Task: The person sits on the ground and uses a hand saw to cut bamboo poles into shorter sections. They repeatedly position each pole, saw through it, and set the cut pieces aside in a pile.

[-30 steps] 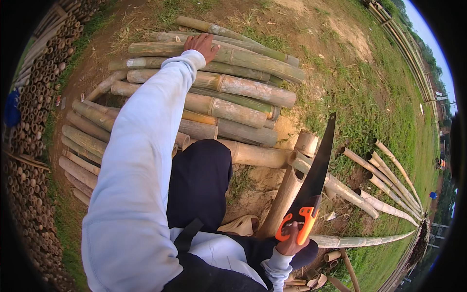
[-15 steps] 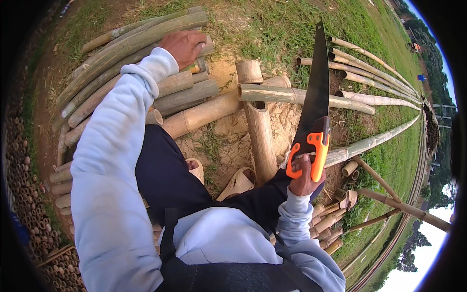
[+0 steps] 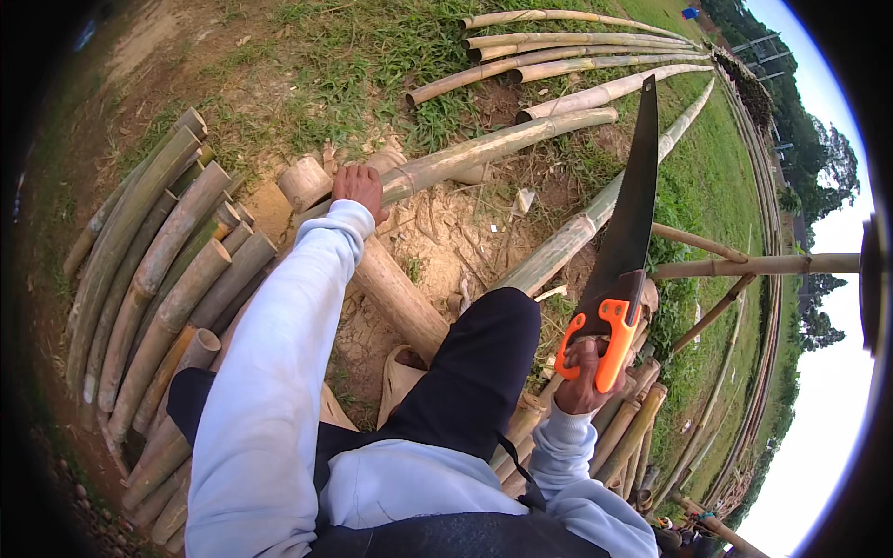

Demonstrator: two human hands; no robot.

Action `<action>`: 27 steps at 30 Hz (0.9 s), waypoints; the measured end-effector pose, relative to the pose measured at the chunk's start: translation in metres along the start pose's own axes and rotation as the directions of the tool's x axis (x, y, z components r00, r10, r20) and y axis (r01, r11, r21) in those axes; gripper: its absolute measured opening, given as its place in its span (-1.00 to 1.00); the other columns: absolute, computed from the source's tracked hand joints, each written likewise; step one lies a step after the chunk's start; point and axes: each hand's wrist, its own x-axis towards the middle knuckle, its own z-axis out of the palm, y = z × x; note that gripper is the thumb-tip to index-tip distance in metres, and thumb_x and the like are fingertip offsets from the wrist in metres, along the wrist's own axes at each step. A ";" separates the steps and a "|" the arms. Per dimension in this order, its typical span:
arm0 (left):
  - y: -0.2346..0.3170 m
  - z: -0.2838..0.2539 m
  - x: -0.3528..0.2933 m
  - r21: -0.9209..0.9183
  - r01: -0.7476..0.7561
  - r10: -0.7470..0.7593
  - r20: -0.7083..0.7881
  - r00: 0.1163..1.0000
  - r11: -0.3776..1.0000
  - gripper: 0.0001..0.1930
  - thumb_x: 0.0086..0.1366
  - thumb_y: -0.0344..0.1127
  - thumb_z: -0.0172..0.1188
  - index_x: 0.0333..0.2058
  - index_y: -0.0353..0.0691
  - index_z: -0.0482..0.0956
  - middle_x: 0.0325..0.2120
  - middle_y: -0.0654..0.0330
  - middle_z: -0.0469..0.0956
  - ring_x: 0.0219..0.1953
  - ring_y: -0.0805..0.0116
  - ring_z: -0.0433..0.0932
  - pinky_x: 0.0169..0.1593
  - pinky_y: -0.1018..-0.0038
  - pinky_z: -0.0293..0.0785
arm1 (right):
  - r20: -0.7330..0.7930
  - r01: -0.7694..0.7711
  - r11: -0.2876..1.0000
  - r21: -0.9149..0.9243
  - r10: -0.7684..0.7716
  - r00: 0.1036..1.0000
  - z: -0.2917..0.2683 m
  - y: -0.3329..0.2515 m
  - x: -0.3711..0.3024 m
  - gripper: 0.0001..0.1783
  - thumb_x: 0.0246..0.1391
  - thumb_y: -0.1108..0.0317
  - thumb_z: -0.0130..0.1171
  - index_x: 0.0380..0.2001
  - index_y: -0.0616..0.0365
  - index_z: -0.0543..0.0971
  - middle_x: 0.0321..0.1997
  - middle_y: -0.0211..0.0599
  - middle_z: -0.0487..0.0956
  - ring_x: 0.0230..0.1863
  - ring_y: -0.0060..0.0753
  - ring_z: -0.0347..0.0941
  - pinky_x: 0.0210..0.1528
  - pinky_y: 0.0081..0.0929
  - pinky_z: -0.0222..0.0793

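Observation:
My right hand (image 3: 583, 377) is closed around the orange handle of a handsaw (image 3: 625, 228), its dark blade pointing up and away from me. My left hand (image 3: 361, 192) has its fingers over a bamboo pole (image 3: 493, 153) near the pole's left end. This pole lies across a support of thick bamboo pieces, with an upright stub (image 3: 304, 181) beside my hand. A slanting bamboo post (image 3: 400, 293) runs from under the pole toward my feet. The pole's left end is partly hidden by my hand and sleeve.
Cut bamboo lengths (image 3: 153, 270) are stacked on the left. Several long bamboo poles (image 3: 577, 46) lie on the grass ahead, and another (image 3: 586, 223) runs past my knee. More cut pieces (image 3: 633, 418) lie by my right arm, near a bamboo frame (image 3: 753, 267).
My left hand has moved from the stack of cut bamboo onto the supported pole. The view has turned to the left. The handsaw stays raised in my right hand.

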 end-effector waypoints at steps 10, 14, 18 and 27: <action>-0.046 -0.006 -0.017 0.006 -0.128 0.128 0.020 0.992 0.992 -0.24 0.00 0.17 0.45 0.04 -0.29 0.54 -0.03 -0.02 0.61 0.15 0.01 0.51 0.32 0.16 0.28 | -0.045 -0.055 0.995 0.081 0.059 0.997 -0.014 -0.010 -0.003 -0.93 0.19 0.54 0.15 -0.39 0.29 0.53 -0.61 -0.33 0.48 -0.59 -0.52 0.42 -0.43 -0.49 0.43; -0.118 -0.053 -0.087 0.033 -0.152 0.152 -0.020 0.988 0.988 -0.27 0.00 0.21 0.40 -0.02 -0.28 0.56 -0.12 -0.05 0.64 0.05 -0.04 0.56 0.21 0.18 0.40 | -0.041 -0.029 0.993 0.118 0.034 0.999 -0.001 -0.018 -0.006 -0.90 0.23 0.52 0.17 -0.40 0.29 0.52 -0.61 -0.28 0.49 -0.58 -0.51 0.43 -0.45 -0.50 0.41; -0.213 -0.071 -0.171 0.134 -0.072 0.055 0.127 0.990 0.988 -0.30 -0.03 0.13 0.47 0.01 -0.19 0.55 -0.14 -0.02 0.64 0.03 -0.04 0.58 0.17 0.12 0.45 | 0.049 -0.014 0.969 0.246 0.002 0.999 0.027 -0.020 -0.011 -0.86 0.24 0.51 0.18 -0.43 0.30 0.52 -0.60 -0.27 0.50 -0.59 -0.53 0.41 -0.45 -0.54 0.36; -0.293 -0.068 -0.302 0.084 0.221 -0.234 0.201 0.951 0.972 -0.21 -0.03 0.11 0.52 0.14 -0.16 0.52 0.06 0.04 0.60 0.20 -0.05 0.48 0.20 0.12 0.45 | 0.410 -0.131 0.952 0.276 0.006 0.912 0.075 -0.043 -0.033 -0.82 0.24 0.41 0.19 -0.40 0.32 0.57 -0.61 -0.30 0.50 -0.57 -0.54 0.40 -0.46 -0.55 0.31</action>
